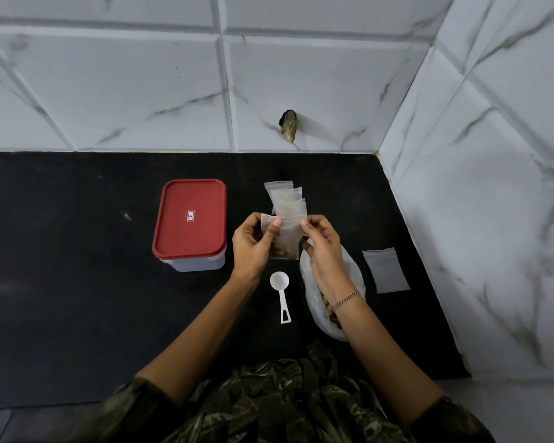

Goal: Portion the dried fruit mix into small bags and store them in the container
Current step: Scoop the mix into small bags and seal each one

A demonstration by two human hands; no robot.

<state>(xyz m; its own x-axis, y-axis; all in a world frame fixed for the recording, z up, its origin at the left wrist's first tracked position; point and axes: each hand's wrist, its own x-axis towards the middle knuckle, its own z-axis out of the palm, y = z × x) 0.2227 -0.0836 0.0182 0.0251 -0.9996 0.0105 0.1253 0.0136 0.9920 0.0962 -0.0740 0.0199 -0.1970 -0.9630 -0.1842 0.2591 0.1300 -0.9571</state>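
Home kitchen, by every sign. A black stone countertop (77, 266) ran into a corner, and on it sat the container (189, 219), a clear plastic food box with a red snap-on lid. Behind the container rose a wall of white marble-look tiles (125, 91); well to its right a second tiled wall (493, 187) closed the corner. Just right of the container was a part-filled small bag (287, 241). Nearer the camera lay a white measuring scoop (279, 280) and a thin bag of dried fruit mix (312, 298). Up behind the container, to its right, a dark ragged patch (289, 124) marked the tile, possibly a hole.
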